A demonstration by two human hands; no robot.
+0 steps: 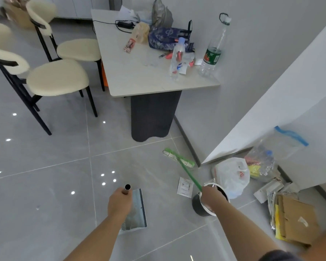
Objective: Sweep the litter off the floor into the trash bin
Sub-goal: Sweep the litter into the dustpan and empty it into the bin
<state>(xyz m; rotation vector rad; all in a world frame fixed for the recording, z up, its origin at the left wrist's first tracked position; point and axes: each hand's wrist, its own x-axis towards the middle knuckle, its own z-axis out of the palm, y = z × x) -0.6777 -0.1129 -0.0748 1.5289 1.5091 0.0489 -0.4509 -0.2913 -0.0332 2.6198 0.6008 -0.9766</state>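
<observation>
1. A white paper packet [184, 188] lies flat on the grey floor [45, 185], just left of the trash bin [198, 206] and under the slanting broom [188, 173] stick.
2. The bin, dark with a white rim, stands upright and is partly hidden by the right hand [212, 197].
3. The right hand curls round the green stick. The brush head rests on the tiles near the wall corner [201, 163].
4. The left hand [119, 203] grips the dustpan [136, 211] by its metal tube. The pan's dark lip faces right and is apart from the packet.
5. A white plastic bag [231, 176] and a cardboard box [297, 223] crowd the wall to the right.
6. Open tiles spread to the left, edged by the table [139, 76] base and the chairs [58, 78].
</observation>
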